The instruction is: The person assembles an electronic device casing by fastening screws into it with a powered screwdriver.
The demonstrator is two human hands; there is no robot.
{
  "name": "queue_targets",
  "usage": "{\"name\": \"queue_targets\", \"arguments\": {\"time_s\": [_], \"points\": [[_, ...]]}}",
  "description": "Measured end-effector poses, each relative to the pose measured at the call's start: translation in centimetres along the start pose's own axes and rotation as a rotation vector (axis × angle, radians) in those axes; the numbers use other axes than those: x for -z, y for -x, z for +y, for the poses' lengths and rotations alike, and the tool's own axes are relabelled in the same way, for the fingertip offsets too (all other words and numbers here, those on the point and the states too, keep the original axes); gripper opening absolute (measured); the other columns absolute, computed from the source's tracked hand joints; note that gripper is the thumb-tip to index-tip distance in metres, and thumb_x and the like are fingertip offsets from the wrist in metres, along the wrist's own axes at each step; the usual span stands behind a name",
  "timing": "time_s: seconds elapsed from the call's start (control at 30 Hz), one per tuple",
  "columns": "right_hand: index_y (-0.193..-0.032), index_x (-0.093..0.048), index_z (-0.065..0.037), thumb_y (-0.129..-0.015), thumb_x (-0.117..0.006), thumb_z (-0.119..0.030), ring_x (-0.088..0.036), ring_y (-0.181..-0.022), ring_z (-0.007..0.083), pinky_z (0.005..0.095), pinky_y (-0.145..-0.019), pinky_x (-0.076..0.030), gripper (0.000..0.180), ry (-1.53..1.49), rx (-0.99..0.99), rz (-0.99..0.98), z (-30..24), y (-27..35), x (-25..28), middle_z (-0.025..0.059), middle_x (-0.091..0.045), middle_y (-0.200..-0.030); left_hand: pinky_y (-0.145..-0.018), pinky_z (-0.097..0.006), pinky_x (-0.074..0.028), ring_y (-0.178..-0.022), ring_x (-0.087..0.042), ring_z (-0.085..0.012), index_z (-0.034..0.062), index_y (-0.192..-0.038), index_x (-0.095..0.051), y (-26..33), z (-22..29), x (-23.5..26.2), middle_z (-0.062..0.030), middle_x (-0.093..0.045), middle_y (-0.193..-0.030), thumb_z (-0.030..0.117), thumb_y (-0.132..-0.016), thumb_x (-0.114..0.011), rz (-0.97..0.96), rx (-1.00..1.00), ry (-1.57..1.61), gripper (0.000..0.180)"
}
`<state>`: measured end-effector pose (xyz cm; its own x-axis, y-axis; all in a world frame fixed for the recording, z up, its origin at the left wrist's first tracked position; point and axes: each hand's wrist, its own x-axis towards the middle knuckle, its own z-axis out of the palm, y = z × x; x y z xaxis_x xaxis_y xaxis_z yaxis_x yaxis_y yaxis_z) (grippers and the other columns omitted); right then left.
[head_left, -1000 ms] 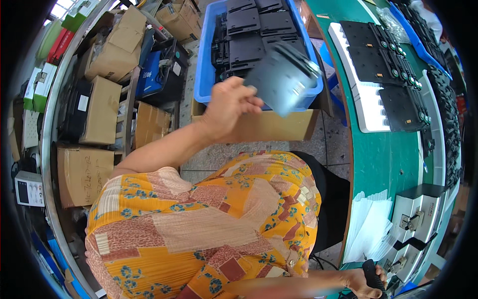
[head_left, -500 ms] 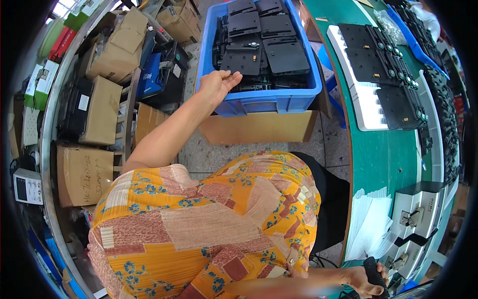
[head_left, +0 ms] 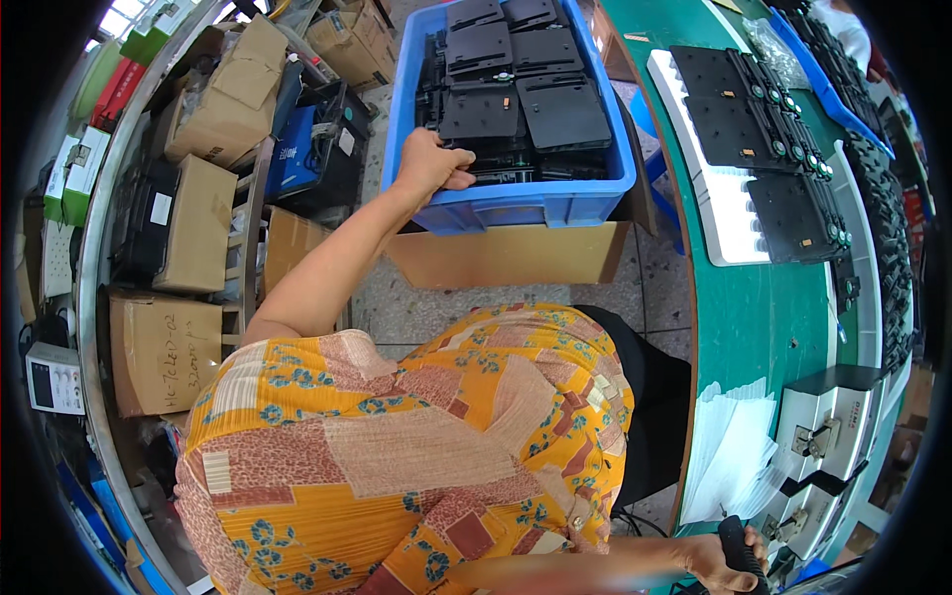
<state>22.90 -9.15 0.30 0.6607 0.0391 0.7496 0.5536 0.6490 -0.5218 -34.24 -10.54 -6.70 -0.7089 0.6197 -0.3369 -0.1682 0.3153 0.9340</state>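
Fingers (head_left: 460, 159) of the left hand (head_left: 428, 165) are bent and only partly spread, at the near left corner of a blue crate (head_left: 496, 213). Whether they have hold of the rim or of any part inside cannot be told from this view. The nearest black plate (head_left: 479, 115) lies flat in the crate, just beyond the fingertips and slightly to their right, with a small orange piece on its face; contact between hand and plate cannot be confirmed. A second black plate (head_left: 563, 113) lies to the right of the first, farther from the hand, and dark parts (head_left: 511, 169) show between these two plates and the near wall of the crate. More black plates sit behind them. The crate stands over a cardboard box (head_left: 506, 258).

The right hand (head_left: 716, 561), at the lower right, has its fingers wrapped around a black handle (head_left: 735, 545); the handle's lower end is cut off by the picture edge. Near it, on the green surface (head_left: 749, 327), are white sheets (head_left: 729, 451) and a silver case (head_left: 829, 421). Farther up, a white tray (head_left: 732, 213) carries black panels (head_left: 729, 129), well apart from both hands.
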Motion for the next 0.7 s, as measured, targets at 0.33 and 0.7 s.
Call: {"name": "queue_targets", "arguments": {"time_s": [0.33, 0.7], "points": [[-0.077, -0.061, -0.005, -0.107, -0.05, -0.042, -0.052, -0.039, 0.0167, 0.0285, -0.034, -0.045, 0.049, -0.005, -0.001, -0.017, -0.4, 0.0, 0.2, 0.0042, -0.057, -0.058, -0.075, -0.047, -0.053, -0.085, -0.069, -0.0363, 0.0037, -0.093, -0.062, -0.7, 0.1, -0.8, -0.0134, -0.069, -0.089, 0.031, -0.073, -0.088, 0.204, -0.708, -1.23, 0.043], [-0.109, -0.053, -0.005, -0.085, -0.072, -0.066, -0.051, -0.077, 0.0203, 0.0344, -0.071, -0.044, 0.067, -0.126, -0.408, -0.214, 0.4, -0.6, 4.0, 0.0075, -0.053, -0.091, -0.072, -0.043, -0.054, -0.082, -0.07, -0.0314, 0.0044, -0.091, -0.067, 0.8, 3.3, -3.0, -0.0127, -0.071, -0.09, 0.026, -0.075, -0.085, 0.154, -0.76, -1.297, 0.032]]}}
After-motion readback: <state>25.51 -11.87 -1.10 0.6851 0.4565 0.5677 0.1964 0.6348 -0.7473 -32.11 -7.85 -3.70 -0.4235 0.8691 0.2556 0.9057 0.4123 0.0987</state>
